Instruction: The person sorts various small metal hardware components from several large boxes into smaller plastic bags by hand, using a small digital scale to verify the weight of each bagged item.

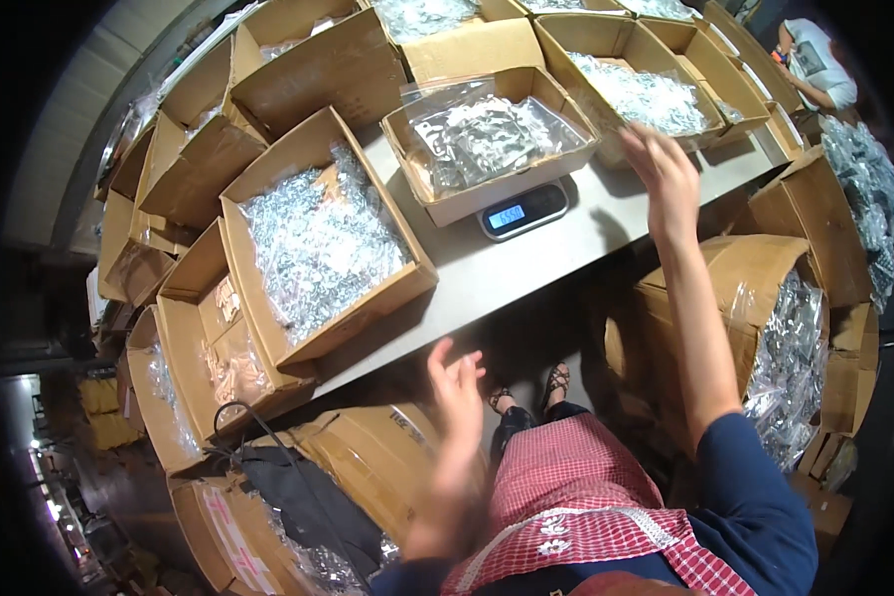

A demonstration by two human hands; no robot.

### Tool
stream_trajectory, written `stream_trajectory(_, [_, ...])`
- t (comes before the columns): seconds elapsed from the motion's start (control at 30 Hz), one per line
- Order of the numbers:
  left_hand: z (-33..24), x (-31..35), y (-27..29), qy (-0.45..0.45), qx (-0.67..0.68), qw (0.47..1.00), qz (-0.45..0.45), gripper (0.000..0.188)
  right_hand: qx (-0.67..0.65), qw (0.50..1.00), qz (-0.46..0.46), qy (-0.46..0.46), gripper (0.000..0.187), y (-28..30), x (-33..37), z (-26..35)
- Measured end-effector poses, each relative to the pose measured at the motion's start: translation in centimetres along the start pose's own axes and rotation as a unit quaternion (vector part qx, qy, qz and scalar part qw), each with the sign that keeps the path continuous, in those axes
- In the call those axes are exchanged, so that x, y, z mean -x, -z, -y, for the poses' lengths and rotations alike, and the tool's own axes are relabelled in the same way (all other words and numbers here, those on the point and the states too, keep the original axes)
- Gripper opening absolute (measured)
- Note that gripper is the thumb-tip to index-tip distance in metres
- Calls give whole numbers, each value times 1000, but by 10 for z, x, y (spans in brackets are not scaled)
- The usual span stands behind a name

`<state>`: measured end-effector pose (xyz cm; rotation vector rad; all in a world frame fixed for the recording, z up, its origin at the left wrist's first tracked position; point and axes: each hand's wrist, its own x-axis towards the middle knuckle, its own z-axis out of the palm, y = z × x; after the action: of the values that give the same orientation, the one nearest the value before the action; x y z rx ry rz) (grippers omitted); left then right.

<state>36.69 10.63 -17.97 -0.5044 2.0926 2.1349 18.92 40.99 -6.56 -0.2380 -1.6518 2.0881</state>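
My right hand is raised over the table by the near corner of an open carton of small shiny metal parts. Its fingers are stretched out, slightly blurred, and nothing shows in them. In front of the table edge, my left hand hangs in the air with its fingers apart and holds nothing. Between the hands and farther off, a shallow cardboard box rests on a digital scale with a lit blue display. Clear plastic bags of metal pieces lie inside that box.
Left of the scale stands a large carton of bagged metal parts, beside a carton with copper-coloured pieces. More cartons line the table's back. A tipped carton of bags stands at right; a person is at the far right.
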Motion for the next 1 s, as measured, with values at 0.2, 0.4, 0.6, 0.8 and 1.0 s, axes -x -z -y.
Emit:
stream_trajectory(0.2, [27,-4,-1,-135,-56,987,-65,24,80,989,-99,-79,18,106,123,-112])
stream_trajectory(0.4, [24,-56,-34,-367,-527,736,-212,41,260,905,-85,-326,17,214,184,-355])
stream_trajectory(0.6, [61,-88,-37,-476,-553,634,-255,53,636,762,108,50,33,360,210,-643])
stream_trajectory(0.8, [96,-97,-23,-555,-484,633,-240,54,635,742,198,-85,32,360,173,-685])
stream_trajectory(1.0, [120,-115,-34,-582,-353,672,-290,42,609,772,129,-129,28,370,124,-732])
